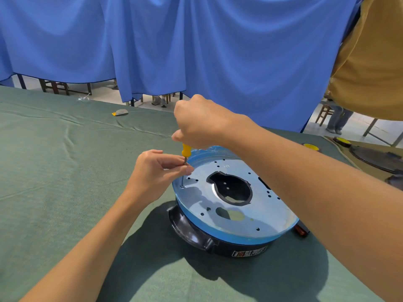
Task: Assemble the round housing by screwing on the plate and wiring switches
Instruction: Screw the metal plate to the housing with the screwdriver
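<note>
A round black housing (202, 240) sits on the green cloth, topped by a shiny metal plate (261, 216) with several holes and a large central opening. A screwdriver (185, 152) with a yellow handle stands upright, its tip on a screw (182, 186) at the plate's left edge. My right hand (200, 123) grips the handle from above. My left hand (159, 171) pinches the metal shaft just below the handle.
The green cloth-covered table (65, 171) stretches left and back, with a small yellow-grey object (120, 112) and a clear bit (84, 98) near its far edge. More round parts (375, 158) lie at the right. A small dark red part (302, 231) lies beside the housing. A blue curtain (174, 44) hangs behind.
</note>
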Tool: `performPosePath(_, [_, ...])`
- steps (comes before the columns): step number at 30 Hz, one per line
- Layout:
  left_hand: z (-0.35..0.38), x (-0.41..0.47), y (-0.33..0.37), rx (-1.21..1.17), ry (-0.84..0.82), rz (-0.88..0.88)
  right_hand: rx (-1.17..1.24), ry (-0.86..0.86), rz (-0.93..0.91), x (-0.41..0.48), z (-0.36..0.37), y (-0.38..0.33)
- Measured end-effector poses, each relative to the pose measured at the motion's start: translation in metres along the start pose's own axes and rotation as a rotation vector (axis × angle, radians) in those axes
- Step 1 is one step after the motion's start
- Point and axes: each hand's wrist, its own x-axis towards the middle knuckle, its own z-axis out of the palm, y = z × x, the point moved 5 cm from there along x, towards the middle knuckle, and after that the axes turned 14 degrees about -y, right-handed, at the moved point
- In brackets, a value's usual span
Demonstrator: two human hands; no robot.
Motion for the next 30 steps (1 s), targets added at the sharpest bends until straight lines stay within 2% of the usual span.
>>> performPosePath(4, [0.000,0.003,0.001,0.021,-0.082,-0.002,0.007,-0.023,0.007,-0.005,0.001,0.001])
performPosePath(9, [0.001,0.004,-0.002,0.019,-0.212,0.004,-0.037,-0.099,-0.135,-0.005,-0.005,-0.007])
performPosePath(11, [0.000,0.003,-0.003,-0.005,-0.251,0.004,-0.003,-0.087,-0.124,-0.004,-0.007,-0.006])
performPosePath(13, [0.001,0.002,-0.002,-0.022,-0.238,0.014,0.005,-0.049,-0.094,-0.003,-0.008,-0.003])
performPosePath(18, [0.005,0.001,-0.002,0.028,-0.044,0.020,0.015,0.006,-0.004,-0.003,-0.002,0.001])
performPosePath(22, [0.008,0.003,-0.001,0.030,-0.132,0.029,0.034,-0.029,0.026,-0.003,0.002,0.007])
performPosePath(27, [0.008,0.004,0.000,0.038,-0.232,0.037,-0.076,-0.147,-0.127,-0.012,-0.007,-0.001])
performPosePath(30, [0.007,0.002,-0.003,0.011,-0.251,0.025,-0.036,-0.149,-0.142,-0.014,-0.012,-0.001])
